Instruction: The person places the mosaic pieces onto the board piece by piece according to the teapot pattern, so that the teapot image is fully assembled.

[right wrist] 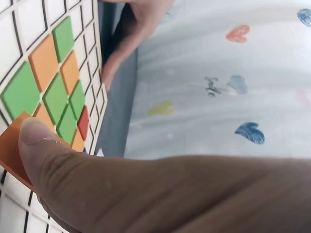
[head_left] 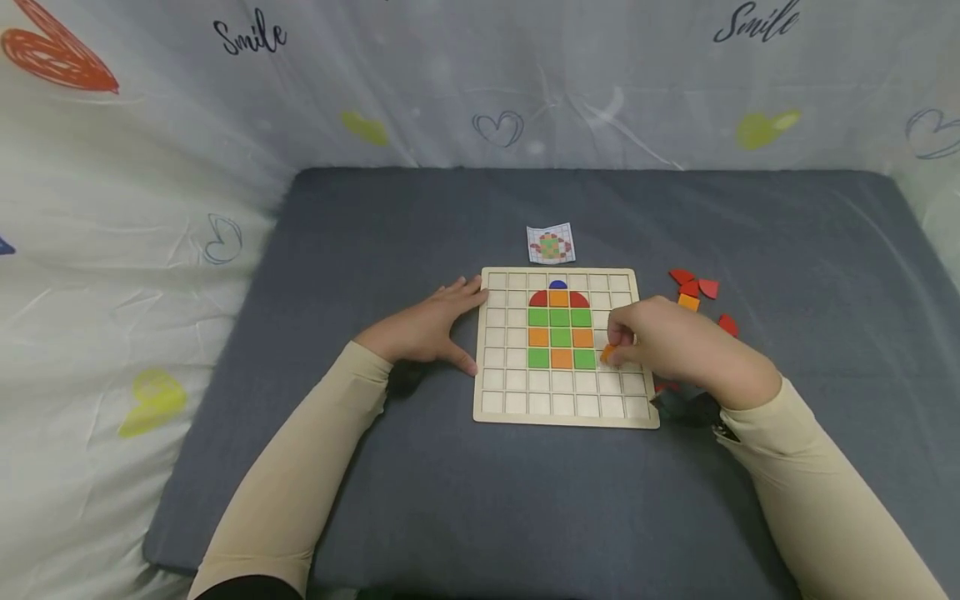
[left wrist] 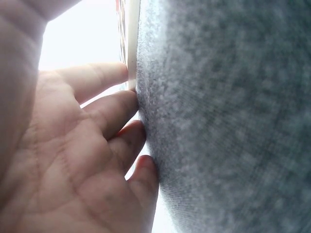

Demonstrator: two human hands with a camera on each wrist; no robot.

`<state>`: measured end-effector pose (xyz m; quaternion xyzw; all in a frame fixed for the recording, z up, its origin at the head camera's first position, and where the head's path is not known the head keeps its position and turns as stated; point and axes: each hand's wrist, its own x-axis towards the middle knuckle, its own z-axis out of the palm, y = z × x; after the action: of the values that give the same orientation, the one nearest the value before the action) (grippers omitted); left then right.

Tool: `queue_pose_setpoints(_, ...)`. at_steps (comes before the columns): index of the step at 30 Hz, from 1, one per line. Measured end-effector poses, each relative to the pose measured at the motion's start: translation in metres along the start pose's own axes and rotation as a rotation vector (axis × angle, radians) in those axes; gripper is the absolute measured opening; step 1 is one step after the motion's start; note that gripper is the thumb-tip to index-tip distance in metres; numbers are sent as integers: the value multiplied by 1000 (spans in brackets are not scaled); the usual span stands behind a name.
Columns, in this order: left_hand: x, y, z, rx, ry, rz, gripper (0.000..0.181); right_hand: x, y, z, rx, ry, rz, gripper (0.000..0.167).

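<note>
Right hand [head_left: 667,343] has an orange tile [head_left: 607,353] pinched, slanting near-left to far-right above the board [head_left: 566,420]; long axis is hard to tell, it's half covered. Left hand's [head_left: 429,327] spread wide, touching the left edge. Grey tabletop [head_left: 420,500], white printed curtain [head_left: 450,58] on the far side.

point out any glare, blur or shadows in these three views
Left wrist: glare bleaches the background behind the left hand to white, and the grey cloth looks blurred; head: light is fairly even, with a dark shadow beside the left sleeve; right wrist: the patterned curtain looks pale and soft, the orange tile readable.
</note>
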<state>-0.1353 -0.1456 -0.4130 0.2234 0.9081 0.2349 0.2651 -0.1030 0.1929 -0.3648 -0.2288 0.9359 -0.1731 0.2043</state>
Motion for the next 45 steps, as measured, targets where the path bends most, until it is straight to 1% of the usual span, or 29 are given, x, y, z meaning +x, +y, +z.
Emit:
queue_pose_setpoints(5,0,0,-1,3,-3,3,126,3,-8,4,-1,-14,-64,24)
queue_pose_setpoints(10,0,-2,0,4,-5,7,125,6,-14,10,-19,-23,-88,27)
queue_pose_setpoints(12,0,-3,1,5,-6,6,125,7,-15,13,-14,-27,-100,26)
queue_pose_setpoints(19,1,-3,2,1,-5,1,126,9,-18,22,19,-5,-188,23)
queue_pose_setpoints(26,1,-3,2,5,-4,1,125,9,-15,27,11,-5,-192,26)
queue_pose_setpoints(33,1,-2,1,6,-1,0,125,10,-13,30,16,-26,-179,26)
queue_pose_setpoints(45,0,-2,0,1,3,26,125,9,-17,29,0,-24,-175,26)
